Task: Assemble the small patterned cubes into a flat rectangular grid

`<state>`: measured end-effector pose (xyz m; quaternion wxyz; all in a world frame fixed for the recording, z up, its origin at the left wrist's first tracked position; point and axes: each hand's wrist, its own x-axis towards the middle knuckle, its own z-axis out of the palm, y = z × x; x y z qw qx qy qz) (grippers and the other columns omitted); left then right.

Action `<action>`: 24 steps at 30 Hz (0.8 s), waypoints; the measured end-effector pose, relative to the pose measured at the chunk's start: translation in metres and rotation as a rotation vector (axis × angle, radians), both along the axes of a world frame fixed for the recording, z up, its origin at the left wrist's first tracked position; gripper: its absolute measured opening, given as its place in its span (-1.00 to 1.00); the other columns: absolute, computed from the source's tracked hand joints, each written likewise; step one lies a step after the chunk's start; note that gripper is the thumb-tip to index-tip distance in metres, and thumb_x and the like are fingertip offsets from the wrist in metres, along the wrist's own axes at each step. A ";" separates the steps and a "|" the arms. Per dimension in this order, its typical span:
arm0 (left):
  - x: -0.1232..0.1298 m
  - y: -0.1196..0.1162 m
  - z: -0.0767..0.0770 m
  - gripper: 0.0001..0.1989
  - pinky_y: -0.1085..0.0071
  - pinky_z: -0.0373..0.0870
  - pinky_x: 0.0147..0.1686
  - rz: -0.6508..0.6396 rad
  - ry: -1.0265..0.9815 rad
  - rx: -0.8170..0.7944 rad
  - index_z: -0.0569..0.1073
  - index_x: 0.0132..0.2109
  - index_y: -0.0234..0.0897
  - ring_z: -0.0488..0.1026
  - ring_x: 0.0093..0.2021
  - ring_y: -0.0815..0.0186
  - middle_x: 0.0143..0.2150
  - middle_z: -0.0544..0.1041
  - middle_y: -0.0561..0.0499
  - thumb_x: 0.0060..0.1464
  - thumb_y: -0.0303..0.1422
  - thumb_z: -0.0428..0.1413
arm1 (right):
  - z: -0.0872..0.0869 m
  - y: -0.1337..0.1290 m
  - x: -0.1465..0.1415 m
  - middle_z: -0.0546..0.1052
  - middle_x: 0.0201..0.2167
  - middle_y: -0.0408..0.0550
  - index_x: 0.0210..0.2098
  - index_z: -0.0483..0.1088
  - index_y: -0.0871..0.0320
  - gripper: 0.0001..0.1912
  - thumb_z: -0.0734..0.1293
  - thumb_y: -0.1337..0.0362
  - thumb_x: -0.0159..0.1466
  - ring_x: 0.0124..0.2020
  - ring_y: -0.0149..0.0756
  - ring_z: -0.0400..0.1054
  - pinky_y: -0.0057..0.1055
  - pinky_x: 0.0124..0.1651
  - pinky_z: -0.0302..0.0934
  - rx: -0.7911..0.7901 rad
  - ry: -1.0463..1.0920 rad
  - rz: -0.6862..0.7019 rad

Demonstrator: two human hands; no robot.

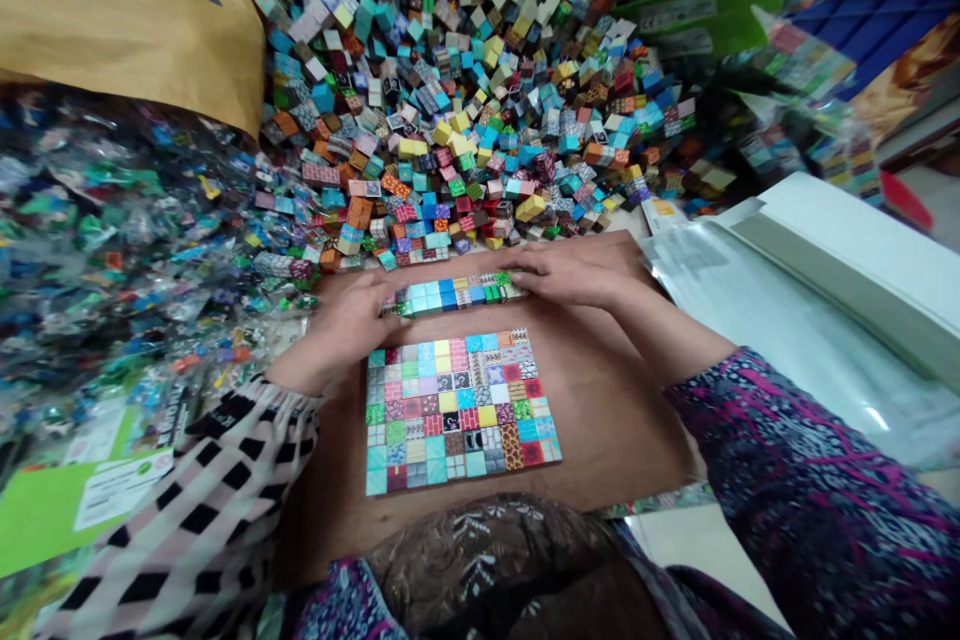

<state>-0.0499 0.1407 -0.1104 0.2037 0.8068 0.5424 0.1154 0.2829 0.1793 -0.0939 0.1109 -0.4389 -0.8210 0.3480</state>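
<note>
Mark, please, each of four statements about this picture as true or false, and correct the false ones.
1. The left hand and right hand are at opposite ends of the row of cubes. True.
2. The row lies on top of the cube grid. False: it lies beyond the cube grid, apart from it.
3. Many loose cubes lie beyond the brown board. True.
4. The right sleeve is checkered. False: the left sleeve is.

Looking forward and steeply down from the person's head, hanging close above the lap, facing the brown tabletop from its near side, and taking in the heap of blocks beyond its far edge.
</note>
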 end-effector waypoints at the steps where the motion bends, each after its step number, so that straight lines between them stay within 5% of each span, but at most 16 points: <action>1: 0.000 0.000 -0.001 -0.61 0.02 0.42 0.07 0.002 0.000 0.004 0.60 0.01 -0.22 0.45 0.02 -0.04 -0.08 0.50 -0.14 0.03 -0.25 0.15 | -0.003 0.000 0.000 0.55 0.07 0.02 -0.06 0.54 0.01 -0.78 0.33 0.33 0.35 0.13 -0.01 0.35 -0.03 0.28 0.15 -0.003 0.015 -0.029; 9: -0.002 0.001 -0.004 -0.61 0.04 0.41 0.11 -0.006 0.012 0.023 0.59 0.02 -0.17 0.45 0.05 -0.02 -0.05 0.51 -0.12 0.02 -0.22 0.16 | -0.012 -0.006 -0.002 0.54 -0.04 0.06 -0.08 0.47 0.07 -0.85 0.33 0.30 0.36 -0.02 -0.08 0.41 -0.09 0.13 0.31 -0.071 0.080 -0.192; 15: 0.001 0.001 -0.002 -0.60 0.01 0.37 0.12 -0.047 -0.001 0.027 0.59 0.03 -0.22 0.43 0.06 -0.06 -0.03 0.50 -0.15 0.04 -0.25 0.13 | -0.014 -0.018 -0.006 0.36 0.15 0.17 0.26 0.33 0.08 -0.35 0.49 0.09 0.24 0.21 0.11 0.25 0.01 0.26 0.22 0.096 -0.071 -0.097; 20: 0.005 0.001 -0.001 -0.65 0.08 0.38 0.07 -0.065 0.041 0.033 0.59 0.00 -0.21 0.41 0.00 0.02 -0.12 0.50 -0.11 0.06 -0.29 0.12 | -0.023 -0.018 -0.017 0.40 0.04 0.12 0.08 0.46 0.09 -0.61 0.45 0.22 0.27 0.10 0.04 0.33 -0.04 0.20 0.27 0.157 -0.098 -0.049; 24: 0.008 0.000 0.003 -0.46 0.12 0.39 0.06 -0.091 0.086 0.033 0.47 0.22 -0.18 0.41 0.05 0.01 0.00 0.49 -0.12 0.09 -0.24 0.15 | -0.023 -0.019 -0.017 0.40 0.06 0.13 0.13 0.43 0.10 -0.56 0.44 0.22 0.27 0.09 0.04 0.34 -0.06 0.18 0.28 0.180 -0.102 -0.021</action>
